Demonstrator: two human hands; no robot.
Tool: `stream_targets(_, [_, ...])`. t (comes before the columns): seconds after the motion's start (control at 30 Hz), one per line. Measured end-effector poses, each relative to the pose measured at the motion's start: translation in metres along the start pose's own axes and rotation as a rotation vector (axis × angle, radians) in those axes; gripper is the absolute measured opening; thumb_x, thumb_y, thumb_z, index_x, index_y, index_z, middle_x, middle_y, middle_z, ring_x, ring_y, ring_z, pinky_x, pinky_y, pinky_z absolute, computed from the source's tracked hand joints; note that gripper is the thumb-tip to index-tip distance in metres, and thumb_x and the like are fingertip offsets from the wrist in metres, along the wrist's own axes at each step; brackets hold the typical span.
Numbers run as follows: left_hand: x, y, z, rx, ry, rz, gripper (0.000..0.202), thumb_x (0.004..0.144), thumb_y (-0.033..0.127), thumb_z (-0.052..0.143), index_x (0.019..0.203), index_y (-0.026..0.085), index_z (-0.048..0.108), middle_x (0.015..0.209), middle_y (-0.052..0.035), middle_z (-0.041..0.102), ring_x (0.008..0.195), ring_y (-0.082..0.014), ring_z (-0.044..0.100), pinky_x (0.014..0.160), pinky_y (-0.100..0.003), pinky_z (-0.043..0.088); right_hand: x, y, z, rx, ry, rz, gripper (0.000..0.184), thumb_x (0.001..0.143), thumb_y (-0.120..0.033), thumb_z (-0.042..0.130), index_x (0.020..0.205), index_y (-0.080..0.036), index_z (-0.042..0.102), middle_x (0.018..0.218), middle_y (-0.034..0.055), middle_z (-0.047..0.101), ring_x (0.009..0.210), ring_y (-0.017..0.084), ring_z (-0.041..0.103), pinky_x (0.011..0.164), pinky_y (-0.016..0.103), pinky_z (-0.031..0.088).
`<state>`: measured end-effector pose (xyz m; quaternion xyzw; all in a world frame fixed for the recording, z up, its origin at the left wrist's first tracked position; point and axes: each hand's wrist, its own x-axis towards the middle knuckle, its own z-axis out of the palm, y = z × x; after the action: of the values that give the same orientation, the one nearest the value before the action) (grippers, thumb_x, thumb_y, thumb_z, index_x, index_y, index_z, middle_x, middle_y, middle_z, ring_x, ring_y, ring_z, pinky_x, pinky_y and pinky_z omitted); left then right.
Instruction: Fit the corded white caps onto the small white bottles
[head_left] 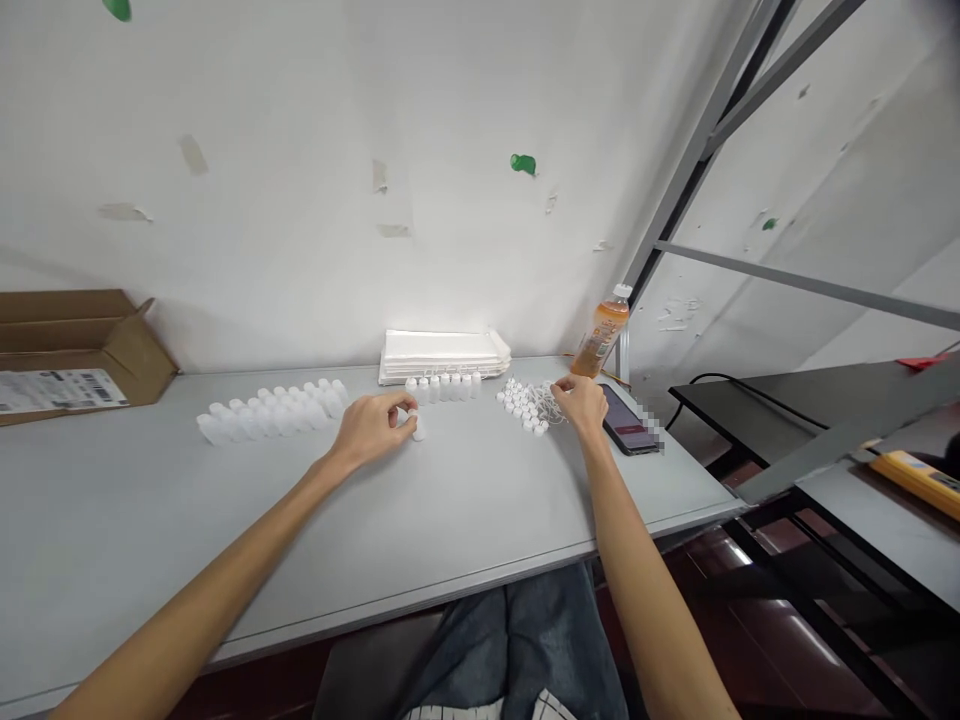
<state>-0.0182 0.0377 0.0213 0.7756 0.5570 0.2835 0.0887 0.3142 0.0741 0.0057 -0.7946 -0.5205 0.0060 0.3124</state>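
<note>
My left hand (377, 425) pinches the top of a small white bottle (418, 430), which stands upright on the table. Just behind it is a short row of small white bottles (444, 388). To the left of this hand, a larger group of similar translucent white bottles (270, 412) stands in rows. My right hand (582, 402) is closed, fingertips together, at the right side of a loose pile of small white caps (520, 400). Thin white strands (546, 402) lie among the caps, close to those fingertips. Whatever these fingers hold is too small to make out.
White flat packets (442, 352) are stacked against the wall. An orange drink bottle (601, 332) and a phone (630, 425) are at the right, near my right hand. An open cardboard box (154, 355) sits far left. A grey metal frame (686, 165) rises at the right.
</note>
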Motion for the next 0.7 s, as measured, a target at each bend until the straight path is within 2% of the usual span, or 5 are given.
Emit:
stream_targets(0.1, [-0.006,0.002,0.008,-0.054,0.017,0.049,0.023,0.077,0.034,0.050,0.086,0.023,0.068,0.062,0.0026,0.055,0.057,-0.0134,0.050,0.060,-0.026,0.038,0.000,0.001,0.001,-0.074,-0.096,-0.016,0.017,0.073,-0.028,0.062,0.083,-0.024,0.075,0.089,0.0083,0.072,0.081,0.025,0.064,0.067,0.032,0.040])
stream_targets(0.33, [-0.019,-0.004,0.028,-0.211,-0.087,0.121,0.028,0.080,0.038,0.055,0.100,0.023,0.067,0.081,-0.0010,0.063,0.064,-0.0136,0.052,0.061,-0.025,0.040,-0.002,0.000,0.003,-0.118,-0.107,-0.025,0.017,0.076,-0.024,0.059,0.085,-0.025,0.074,0.089,0.0064,0.071,0.084,0.024,0.062,0.068,0.030,0.039])
stream_targets(0.5, [-0.021,-0.004,0.032,-0.216,-0.085,0.115,0.029,0.085,0.042,0.051,0.100,0.023,0.066,0.089,-0.0024,0.065,0.066,-0.0138,0.054,0.062,-0.026,0.041,-0.003,0.000,0.002,-0.078,-0.016,-0.025,0.019,0.078,-0.023,0.055,0.085,-0.022,0.072,0.090,0.0089,0.069,0.080,0.023,0.061,0.066,0.030,0.037])
stream_targets(0.63, [-0.023,0.002,0.028,-0.196,-0.062,0.125,0.027,0.086,0.041,0.049,0.100,0.022,0.064,0.089,-0.0022,0.063,0.068,-0.0141,0.054,0.063,-0.026,0.041,0.000,0.006,0.003,0.099,0.104,0.008,0.022,0.081,-0.030,0.052,0.087,-0.019,0.070,0.077,0.0081,0.067,0.073,0.022,0.059,0.064,0.029,0.038])
stream_targets(0.7, [-0.025,0.006,0.025,-0.199,-0.047,0.122,0.025,0.088,0.040,0.047,0.099,0.022,0.062,0.088,-0.0017,0.062,0.068,-0.0137,0.054,0.063,-0.026,0.041,0.004,0.010,0.005,0.185,0.110,-0.042,0.028,0.083,-0.034,0.047,0.091,-0.016,0.067,0.075,0.0084,0.068,0.067,0.020,0.059,0.062,0.029,0.040])
